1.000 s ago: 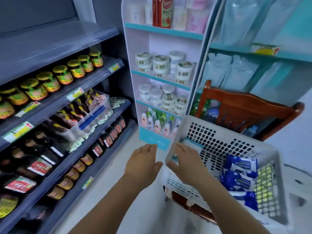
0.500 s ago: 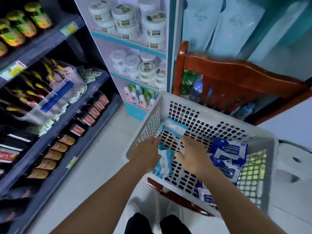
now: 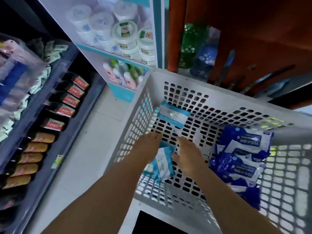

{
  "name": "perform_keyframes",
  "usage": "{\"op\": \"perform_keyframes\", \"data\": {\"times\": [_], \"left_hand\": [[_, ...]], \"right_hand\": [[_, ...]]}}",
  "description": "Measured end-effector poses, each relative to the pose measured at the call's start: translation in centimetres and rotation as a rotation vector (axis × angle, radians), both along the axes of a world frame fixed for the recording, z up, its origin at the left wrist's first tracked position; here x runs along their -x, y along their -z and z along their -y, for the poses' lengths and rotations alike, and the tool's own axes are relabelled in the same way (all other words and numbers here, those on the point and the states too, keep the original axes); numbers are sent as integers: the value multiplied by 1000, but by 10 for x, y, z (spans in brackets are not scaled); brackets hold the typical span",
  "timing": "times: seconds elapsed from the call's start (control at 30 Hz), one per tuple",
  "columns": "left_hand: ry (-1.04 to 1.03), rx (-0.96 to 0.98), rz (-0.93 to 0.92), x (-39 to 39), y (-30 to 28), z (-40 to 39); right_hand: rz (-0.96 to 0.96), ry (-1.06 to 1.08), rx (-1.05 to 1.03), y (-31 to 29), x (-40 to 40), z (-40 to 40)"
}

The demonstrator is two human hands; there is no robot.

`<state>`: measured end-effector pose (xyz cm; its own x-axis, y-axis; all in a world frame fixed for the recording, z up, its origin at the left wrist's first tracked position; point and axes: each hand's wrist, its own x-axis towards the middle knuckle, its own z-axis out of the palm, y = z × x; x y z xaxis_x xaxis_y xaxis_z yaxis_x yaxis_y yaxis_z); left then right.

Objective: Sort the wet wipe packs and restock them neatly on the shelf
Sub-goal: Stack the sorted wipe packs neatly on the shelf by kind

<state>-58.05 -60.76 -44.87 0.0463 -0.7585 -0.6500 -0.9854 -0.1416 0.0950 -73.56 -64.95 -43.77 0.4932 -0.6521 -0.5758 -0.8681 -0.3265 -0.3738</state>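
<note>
A white perforated basket [image 3: 143, 92] fills the lower right. Inside it, a teal-and-white wet wipe pack [image 3: 173, 115] lies against the far left wall. A second teal-and-white pack [image 3: 163, 164] lies on the basket floor between my hands. Several dark blue wet wipe packs [image 3: 243, 149] are piled on the right side. My left hand [image 3: 146, 147] reaches down inside the basket, fingers extended, touching the left edge of the near teal pack. My right hand [image 3: 187, 154] hovers over its right edge with fingers spread. Neither hand clearly grips a pack.
A dark shelf unit [image 3: 55, 125] with red-labelled bottles and brown pouches runs along the left. A white-and-teal rack [image 3: 157, 31] holds white jars and small bottles. A brown wooden chair [image 3: 236, 39] stands behind the basket. Pale floor [image 3: 87, 149] lies between shelf and basket.
The view has tilted down and closer to the basket. Both hands went from the basket's rim down into it and now sit on either side of the near teal pack.
</note>
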Motion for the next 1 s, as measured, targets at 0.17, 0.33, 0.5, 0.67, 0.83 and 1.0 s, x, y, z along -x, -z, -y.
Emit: {"op": "perform_keyframes", "data": {"times": [0.17, 0.33, 0.5, 0.67, 0.83, 1.0], "left_hand": [[88, -30, -8, -8, 36, 16], [70, -1, 1, -10, 57, 18], [49, 3, 35, -12, 61, 16], [-223, 109, -22, -12, 47, 26], [-498, 229, -42, -3, 24, 44], [-692, 225, -54, 8, 15, 44]], "right_hand": [[4, 65, -74, 43, -9, 7], [-1, 105, -119, 69, -13, 8], [85, 193, -174, 81, -18, -1], [159, 298, -115, 82, -14, 5], [190, 627, 103, 69, -3, 53], [332, 1144, 18, 94, -12, 90]]}}
